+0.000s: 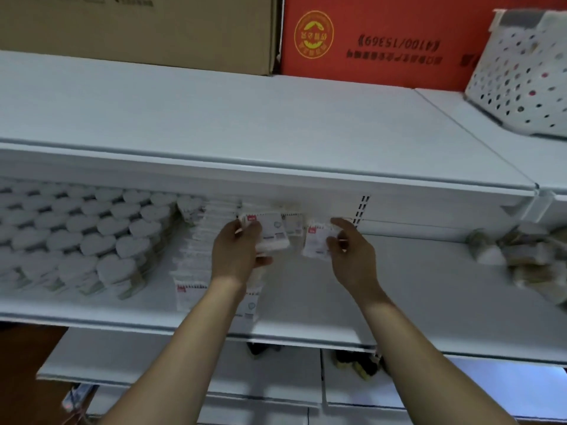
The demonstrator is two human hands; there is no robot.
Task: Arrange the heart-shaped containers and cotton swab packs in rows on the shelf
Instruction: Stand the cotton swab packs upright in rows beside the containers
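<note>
White heart-shaped containers [92, 240] stand in several rows on the left of the middle shelf [399, 302]. To their right runs a row of cotton swab packs [196, 262] from the back to the front edge. My left hand [236, 250] grips a stack of swab packs [273, 234] just right of that row, near the shelf's back. My right hand [349, 253] pinches a single swab pack [317, 242] beside it. More packs [293, 223] stand behind against the back wall.
The upper shelf [245, 127] overhangs the hands and carries a brown carton [138, 29], a red carton [383, 41] and a white perforated basket [521, 81]. Blurred loose packs [527, 256] lie at the middle shelf's right end. Lower shelves [153, 363] show below.
</note>
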